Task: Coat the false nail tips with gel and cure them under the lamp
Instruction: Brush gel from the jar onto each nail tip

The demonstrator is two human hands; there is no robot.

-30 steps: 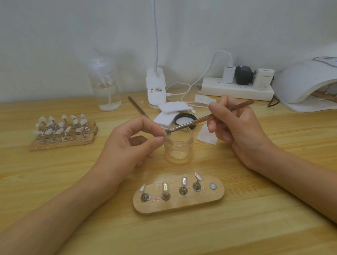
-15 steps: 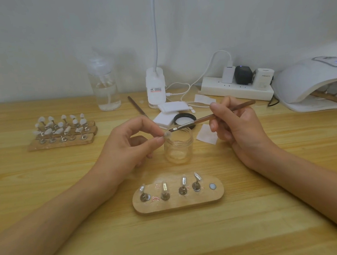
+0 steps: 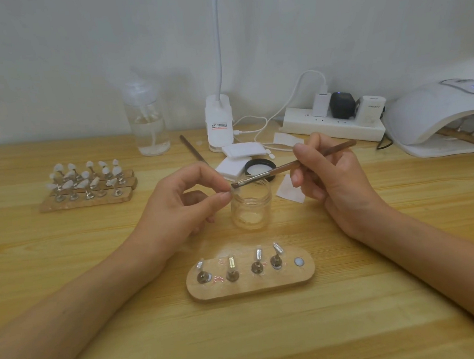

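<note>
Head view: the left hand (image 3: 175, 208) pinches a translucent tip (image 3: 236, 192) between thumb and forefinger over the rim of a round glass jar (image 3: 251, 207) at the centre of the table (image 3: 360, 326); the right hand (image 3: 331, 179) grips a slim brown brush (image 3: 292, 166), flat bristles touching the tip; the domed white lamp (image 3: 438, 113) sits at the far right corner; an oval wooden stand (image 3: 251, 285) lies nearer the front edge.

Both pinch — left hand (image 3: 180, 205), right hand (image 3: 331, 179).
</note>
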